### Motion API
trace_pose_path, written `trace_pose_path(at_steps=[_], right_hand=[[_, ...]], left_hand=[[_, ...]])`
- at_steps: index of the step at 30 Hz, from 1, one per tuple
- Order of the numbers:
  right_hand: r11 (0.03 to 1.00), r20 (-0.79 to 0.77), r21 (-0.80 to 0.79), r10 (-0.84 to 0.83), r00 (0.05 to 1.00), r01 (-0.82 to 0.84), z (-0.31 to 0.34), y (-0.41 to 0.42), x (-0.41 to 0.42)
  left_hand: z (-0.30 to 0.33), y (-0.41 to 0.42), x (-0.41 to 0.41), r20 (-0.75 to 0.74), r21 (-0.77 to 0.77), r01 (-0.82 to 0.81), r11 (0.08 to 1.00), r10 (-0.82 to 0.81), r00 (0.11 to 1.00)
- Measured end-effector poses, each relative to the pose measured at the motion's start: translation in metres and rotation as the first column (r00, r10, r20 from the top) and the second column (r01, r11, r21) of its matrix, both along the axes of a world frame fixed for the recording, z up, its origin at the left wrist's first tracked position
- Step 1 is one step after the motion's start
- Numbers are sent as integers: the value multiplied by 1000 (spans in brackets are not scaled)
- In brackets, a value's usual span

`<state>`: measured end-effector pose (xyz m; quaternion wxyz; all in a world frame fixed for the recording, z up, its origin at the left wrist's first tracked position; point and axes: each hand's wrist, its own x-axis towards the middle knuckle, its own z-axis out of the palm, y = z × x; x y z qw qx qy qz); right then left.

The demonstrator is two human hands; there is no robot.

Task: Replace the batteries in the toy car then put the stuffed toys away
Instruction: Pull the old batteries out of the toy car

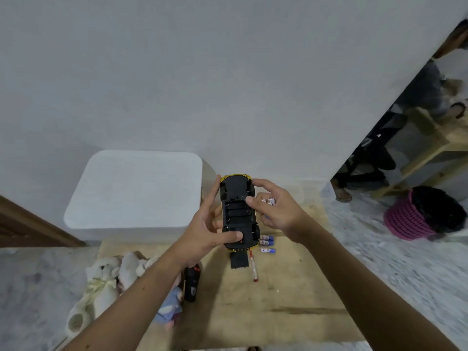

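Two hands on the toy car (237, 211) here — it's flipped belly-up in the air over the wooden board (291, 300), battery bay open. Left hand (205, 231) grips it from the side, thumb across the rear end. Right hand (273, 209) pinches the front edge and has some batteries (269, 200) tucked in its fingers. Below on the board: three more blue batteries (267, 243), the black cover (238, 260), a red-tipped screwdriver (253, 267) and a remote (191, 282). Stuffed toys (106, 282) lie at the board's left edge — white box (136, 191) behind.
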<state>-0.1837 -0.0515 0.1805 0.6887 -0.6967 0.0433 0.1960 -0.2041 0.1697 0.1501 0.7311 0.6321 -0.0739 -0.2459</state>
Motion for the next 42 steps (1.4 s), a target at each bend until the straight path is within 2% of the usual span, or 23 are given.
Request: trace_pose_path(at_steps=[3, 7, 12, 19, 25, 29, 37, 39, 42], right_hand=[[994, 6, -84, -70, 998, 70, -9, -2, 8], [980, 21, -161, -116, 993, 118, -32, -6, 7], [962, -47, -261, -96, 994, 81, -96, 5, -18], [936, -77, -344, -107, 991, 74, -149, 17, -34], [899, 11, -435, -46, 999, 46, -162, 21, -33], [899, 12, -436, -45, 999, 46, -169, 20, -29], [906, 41, -415, -68, 997, 79, -176, 19, -32], [911, 65, -397, -95, 993, 113, -176, 17, -34], [931, 9, -323, -175, 984, 169, -170, 13, -35]], left_hand=[[-9, -5, 9, -37, 27, 43, 999, -42, 998], [-21, -12, 7, -68, 84, 21, 996, -16, 998], [-74, 0, -14, -156, 201, 66, 977, -35, 987], [-117, 11, -21, -179, 314, 214, 925, -164, 970], [-129, 10, -20, -167, 436, 226, 871, -169, 971], [-131, 8, -15, -109, 489, 204, 848, -173, 979], [-137, 4, -10, -134, 609, 212, 764, -165, 977], [-135, 1, -8, -125, 630, 183, 755, -134, 983], [-124, -6, 0, -51, 635, 82, 768, -65, 997]])
